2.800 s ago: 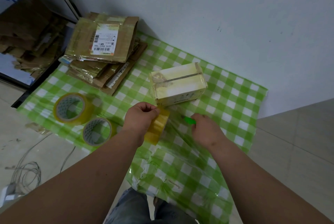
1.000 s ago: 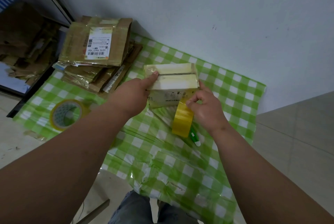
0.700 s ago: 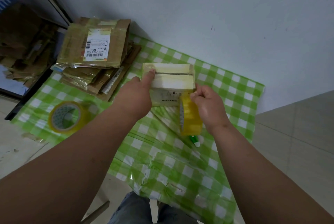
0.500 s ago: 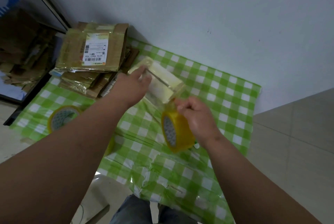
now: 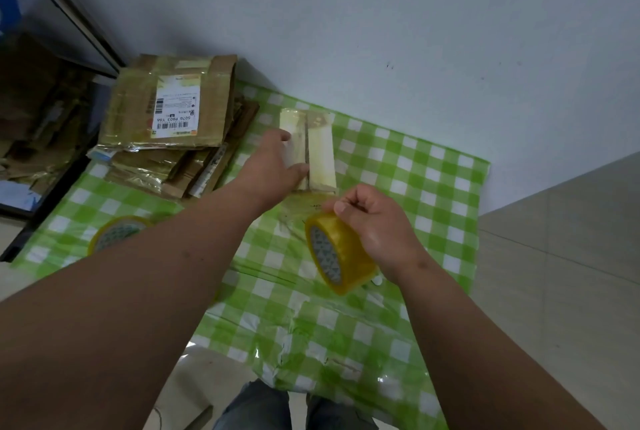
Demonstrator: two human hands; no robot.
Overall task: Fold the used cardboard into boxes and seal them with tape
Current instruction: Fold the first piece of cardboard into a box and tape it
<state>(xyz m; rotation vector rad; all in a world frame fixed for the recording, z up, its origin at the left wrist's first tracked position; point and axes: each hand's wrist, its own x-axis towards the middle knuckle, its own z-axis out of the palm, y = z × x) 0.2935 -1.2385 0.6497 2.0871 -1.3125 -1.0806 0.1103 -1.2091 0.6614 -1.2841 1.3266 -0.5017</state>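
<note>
A small pale-yellow cardboard box (image 5: 320,149) lies on the green checked cloth (image 5: 408,187), its long side pointing away from me, a seam running down its top. My left hand (image 5: 273,166) lies on the box's left half with fingers laid flat along it. My right hand (image 5: 374,221) grips a yellow tape roll (image 5: 337,253) just in front of the box. A clear strip of tape stretches from the roll up to the box's near end.
A stack of flattened used cardboard (image 5: 173,124) with a shipping label lies at the back left. Another tape roll (image 5: 116,230) rests on the cloth beside my left forearm. A white wall stands behind; tiled floor is at the right.
The box has been turned so its long side points away from me. My right hand pulled the tape roll back toward me, drawing out tape. My left hand stayed on the box.
</note>
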